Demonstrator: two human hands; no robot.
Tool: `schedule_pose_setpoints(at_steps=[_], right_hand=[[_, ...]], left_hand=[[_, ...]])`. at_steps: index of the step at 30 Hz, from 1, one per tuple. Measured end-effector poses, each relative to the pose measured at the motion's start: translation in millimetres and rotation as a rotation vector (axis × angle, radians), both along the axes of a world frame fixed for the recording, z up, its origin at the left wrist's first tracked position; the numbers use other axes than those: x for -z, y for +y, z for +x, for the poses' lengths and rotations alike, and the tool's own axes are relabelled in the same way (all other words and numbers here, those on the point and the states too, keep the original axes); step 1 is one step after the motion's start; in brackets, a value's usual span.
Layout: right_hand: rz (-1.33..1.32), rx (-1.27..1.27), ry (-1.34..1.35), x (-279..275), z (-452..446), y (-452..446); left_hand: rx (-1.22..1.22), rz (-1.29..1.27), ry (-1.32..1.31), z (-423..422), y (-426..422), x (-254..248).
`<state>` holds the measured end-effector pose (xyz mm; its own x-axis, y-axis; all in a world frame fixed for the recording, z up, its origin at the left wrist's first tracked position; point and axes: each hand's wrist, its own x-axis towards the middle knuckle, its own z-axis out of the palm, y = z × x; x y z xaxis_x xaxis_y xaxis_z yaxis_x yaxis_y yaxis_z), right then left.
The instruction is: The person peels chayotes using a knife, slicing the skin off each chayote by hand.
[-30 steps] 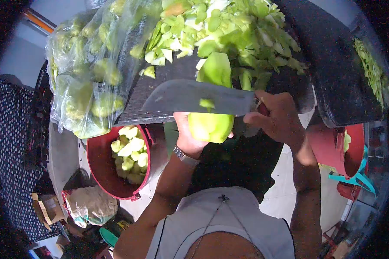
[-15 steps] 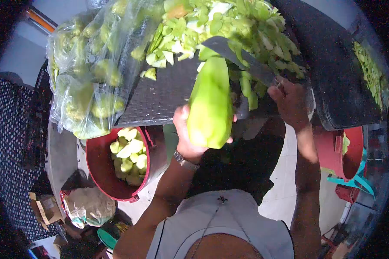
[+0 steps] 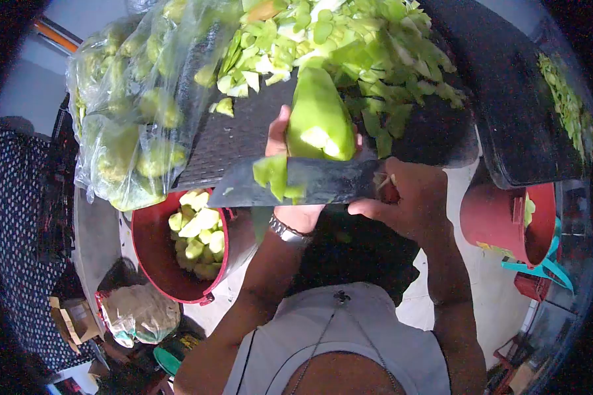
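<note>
A pale green, pear-shaped chayote [image 3: 319, 115] rests in my left hand [image 3: 279, 135], its narrow end pointing away from me. The thumb shows along its left side, and the palm is partly hidden behind the blade. My right hand [image 3: 408, 197] is closed around the handle of a wide, dark-bladed knife [image 3: 329, 179]. The blade lies crosswise just below the chayote's near end, pointing left, with bits of green peel stuck to it. Whether its edge touches the chayote I cannot tell. Beyond the chayote is a heap of green peelings [image 3: 349, 43].
A clear plastic bag of chayotes [image 3: 128, 131] sits at the left on the dark work surface [image 3: 224, 141]. Below it stands a red bucket [image 3: 145, 247] holding peeled pieces. Another red bucket [image 3: 491, 214] is at the right, beneath a black surface [image 3: 520, 118] with more peelings.
The knife has swung from beyond the chayote's far end toward me and now lies crosswise at its near end. My left hand and the chayote have moved slightly away from me.
</note>
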<state>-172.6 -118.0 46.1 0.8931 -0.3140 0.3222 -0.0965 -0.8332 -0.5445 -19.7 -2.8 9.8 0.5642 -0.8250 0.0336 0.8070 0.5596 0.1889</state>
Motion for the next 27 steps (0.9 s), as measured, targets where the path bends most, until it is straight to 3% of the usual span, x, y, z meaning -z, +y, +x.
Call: schedule_pose_setpoints(at_steps=[5,7,9,11,13,15,18,27], right_hand=[[-0.049,-0.047,-0.074,-5,5,3],[-0.075,-0.064,-0.077,-8,5,3],[-0.098,-0.061,-0.059,-13,4,4],[-0.131,-0.054,-0.052,-13,4,6],[-0.167,-0.039,-0.053,-13,4,5],[-0.183,-0.03,-0.054,-9,2,4],[-0.194,-0.041,-0.076,-8,2,2],[-0.213,-0.067,-0.041,-7,3,1]], left_hand=[[0.097,-0.122,0.03,-2,-3,7],[0.012,0.008,-0.017,-1,-4,5],[-0.181,0.359,-0.174,-1,-6,1],[-0.322,0.467,-0.393,-17,-7,-9],[-0.252,0.388,-0.359,-18,-10,-11],[0.023,0.141,-0.053,-9,-10,-5],[-0.032,0.232,-0.17,-7,-12,-3],[0.001,0.223,-0.067,-7,-8,-3]])
